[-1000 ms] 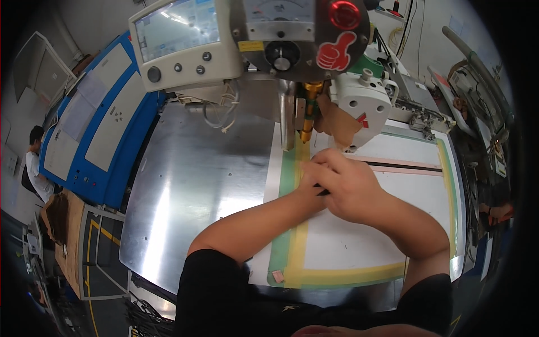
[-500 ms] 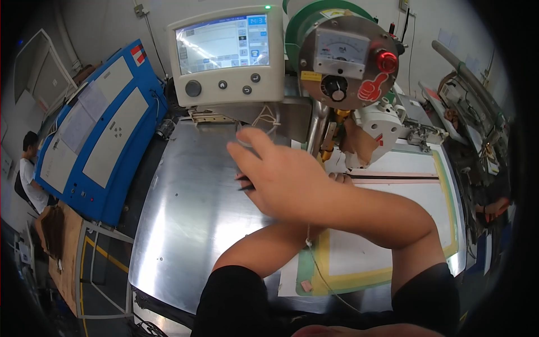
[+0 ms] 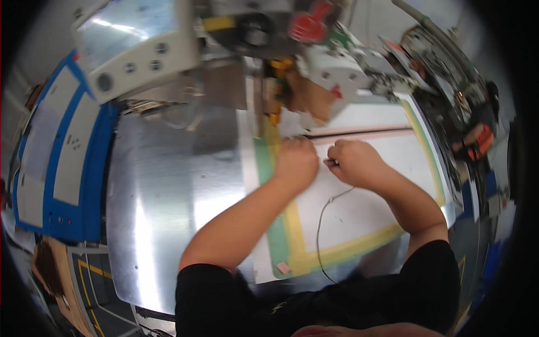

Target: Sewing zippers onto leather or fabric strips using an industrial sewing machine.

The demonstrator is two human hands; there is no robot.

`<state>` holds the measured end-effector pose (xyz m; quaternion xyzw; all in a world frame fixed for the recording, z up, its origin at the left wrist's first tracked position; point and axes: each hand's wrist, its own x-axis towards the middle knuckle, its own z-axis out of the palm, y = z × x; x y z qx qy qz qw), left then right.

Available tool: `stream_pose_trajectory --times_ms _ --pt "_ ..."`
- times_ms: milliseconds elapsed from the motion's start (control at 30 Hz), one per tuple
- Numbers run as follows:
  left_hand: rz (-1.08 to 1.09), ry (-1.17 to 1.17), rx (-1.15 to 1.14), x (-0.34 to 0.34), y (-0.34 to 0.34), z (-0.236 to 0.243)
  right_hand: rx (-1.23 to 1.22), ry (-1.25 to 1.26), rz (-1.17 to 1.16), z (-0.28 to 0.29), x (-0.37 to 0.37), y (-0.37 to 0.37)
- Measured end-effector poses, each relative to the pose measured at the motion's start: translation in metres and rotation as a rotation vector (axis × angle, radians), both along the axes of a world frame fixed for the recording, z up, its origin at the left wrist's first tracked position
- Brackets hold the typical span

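My left hand (image 3: 297, 162) rests on a white template sheet (image 3: 359, 205) edged in yellow and green tape. Its fingers are curled down at the left end of a dark slot or strip (image 3: 359, 133) bordered in pink; whatever they pinch is hidden. Close by on the right, my right hand (image 3: 357, 164) is closed around a small black two-pointed tool (image 3: 331, 162), mostly covered by the fingers. A thin cord (image 3: 318, 230) runs from beneath this hand toward my body. Just beyond the hands stands the sewing machine head (image 3: 331, 70), with brown paper (image 3: 311, 98) hanging on it.
A shiny metal table (image 3: 168, 196) extends to the left. A control screen (image 3: 129, 33) stands behind it, blurred. To the far left is a blue and white machine (image 3: 62, 151); a wooden board (image 3: 62, 281) lies below it. Equipment and a person (image 3: 483, 126) are on the right.
My arms were crossed, the right hand over the metal table with the tool's tips showing. Now they are uncrossed, both hands side by side on the template. The view has shifted.
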<state>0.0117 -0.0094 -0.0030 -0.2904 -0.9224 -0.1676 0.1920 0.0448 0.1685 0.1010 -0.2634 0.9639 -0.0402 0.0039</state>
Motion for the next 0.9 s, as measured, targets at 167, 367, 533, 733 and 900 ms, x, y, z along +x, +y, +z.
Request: stream_pose_trajectory --times_ms 167,367,533,733,900 --pt "0.022 -0.02 -0.095 0.013 -0.009 0.021 0.044 -0.015 -0.183 -0.021 -0.017 0.039" --pt "0.119 -0.034 -0.093 0.013 -0.008 0.015 -0.286 0.001 -0.089 -0.066 -0.03 0.051" --pt "0.106 -0.049 -0.131 0.013 -0.013 0.024 -0.321 -0.039 -0.071 -0.072 -0.032 0.047" --pt "0.064 -0.071 -0.202 0.015 -0.014 0.028 -0.307 0.006 -0.046 -0.078 -0.034 0.043" --pt "0.061 -0.078 -0.224 0.013 -0.014 0.029 -0.271 0.048 0.039 -0.076 -0.036 0.04"
